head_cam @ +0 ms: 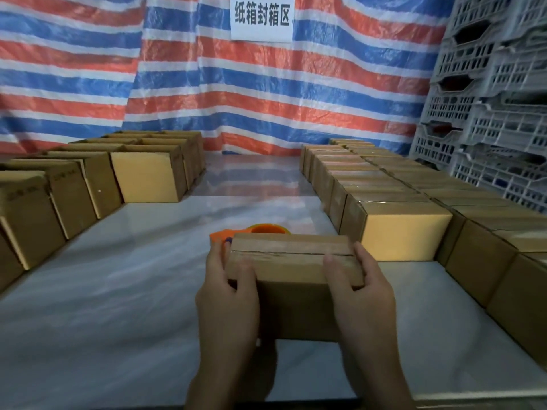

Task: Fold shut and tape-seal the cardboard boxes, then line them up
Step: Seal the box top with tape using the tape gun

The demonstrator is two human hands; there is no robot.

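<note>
A closed cardboard box (291,261) is being gripped at mid-worktop (118,291) by the left hand (228,300) and right hand (364,294), fingers (217,257) curled round its ends, an orange tape dispenser (266,229) just behind it

Single view, head-worn, wide-angle. Sited above near edge of table (118,291), pitched forward and down. Faces far edge and striped tarp (296,99) beyond. Close range: left hand (228,294), right hand (364,291) grip box (290,270) just below lens.
</note>
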